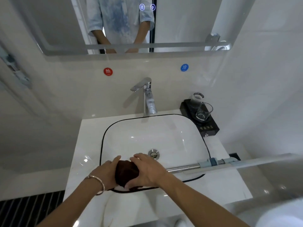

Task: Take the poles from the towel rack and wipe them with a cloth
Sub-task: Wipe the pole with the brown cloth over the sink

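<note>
**Ann:** Closest in, at the near rim of the basin (139, 133), both hands are busy. The left hand (106, 172), bracelet (98, 183) on its wrist, grips the dark brown cloth (126, 172) from the side. The right hand (147, 171) clamps over the top, thumb tucked beneath.

**Ben:** And the pole?

**Ann:** The pole (183, 167) lies across the basin's right rim, bare metal with pale blue-grey fittings further out. Its near end runs in under the right hand. Whether the cloth is wrapped round it I can't tell, because the hand hides that.

**Ben:** How should the wipe go, then?

**Ann:** My call is to keep the cloth snug round the tube, with one hand steadying and the other sliding and twisting outward along it. Take extra care at those fittings, where dirt tends to lodge. Let the pole rest on the rim so it doesn't roll off or swing toward the glassware.

**Ben:** Beyond the hands?

**Ann:** There's the drain plug (153, 154), then the chrome tap (148, 97). To its right a black tray (211, 128) holds two glasses (203, 111). The tray's gold lettering is too small to read.

**Ben:** Anything legible?

**Ann:** Yes, on the wall there's a red sticker (108, 71) reading 热, hot, and a blue sticker (184, 67) reading 冷, cold. The mirror (188, 22) above shows two lit round icons, symbols only.
</note>
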`<state>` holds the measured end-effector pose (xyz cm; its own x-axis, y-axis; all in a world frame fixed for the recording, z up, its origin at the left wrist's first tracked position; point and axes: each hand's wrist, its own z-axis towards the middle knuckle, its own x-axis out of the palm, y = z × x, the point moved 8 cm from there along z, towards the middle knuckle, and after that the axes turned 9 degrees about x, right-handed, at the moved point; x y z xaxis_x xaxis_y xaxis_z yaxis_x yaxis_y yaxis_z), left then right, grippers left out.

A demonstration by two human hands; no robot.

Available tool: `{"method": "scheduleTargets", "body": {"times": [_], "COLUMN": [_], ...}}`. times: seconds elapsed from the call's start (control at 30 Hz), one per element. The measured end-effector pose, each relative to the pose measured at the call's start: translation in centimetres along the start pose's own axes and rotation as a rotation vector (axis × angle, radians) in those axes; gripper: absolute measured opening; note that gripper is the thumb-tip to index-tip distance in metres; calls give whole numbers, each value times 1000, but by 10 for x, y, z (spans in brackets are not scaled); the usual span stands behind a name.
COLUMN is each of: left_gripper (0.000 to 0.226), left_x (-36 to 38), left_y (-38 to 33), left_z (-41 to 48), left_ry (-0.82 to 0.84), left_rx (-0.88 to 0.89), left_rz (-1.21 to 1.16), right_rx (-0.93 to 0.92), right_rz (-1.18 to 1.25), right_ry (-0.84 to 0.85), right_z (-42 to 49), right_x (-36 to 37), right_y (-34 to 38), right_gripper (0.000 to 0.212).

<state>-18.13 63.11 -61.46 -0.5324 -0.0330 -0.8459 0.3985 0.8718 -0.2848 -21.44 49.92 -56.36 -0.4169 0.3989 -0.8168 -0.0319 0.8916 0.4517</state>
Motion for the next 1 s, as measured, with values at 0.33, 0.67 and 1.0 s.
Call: {"method": "scheduleTargets", "body": {"times": [0.33, 0.67, 1.0], "left_gripper": [78, 66, 61], "left_x": [-11, -16, -13], "left_y": [-11, 1, 12], "left_z": [-19, 4, 20], "left_ry": [-146, -124, -297], "left_rx": [-35, -123, -161], "left_rz": [66, -89, -204], "right_rx": [19, -7, 10], "right_rz": [-213, -463, -438], "right_ry": [-14, -135, -625], "right_z": [-17, -38, -41], "right_x": [-21, -41, -171], "right_y": [-73, -140, -138], "right_gripper": [61, 24, 25]}}
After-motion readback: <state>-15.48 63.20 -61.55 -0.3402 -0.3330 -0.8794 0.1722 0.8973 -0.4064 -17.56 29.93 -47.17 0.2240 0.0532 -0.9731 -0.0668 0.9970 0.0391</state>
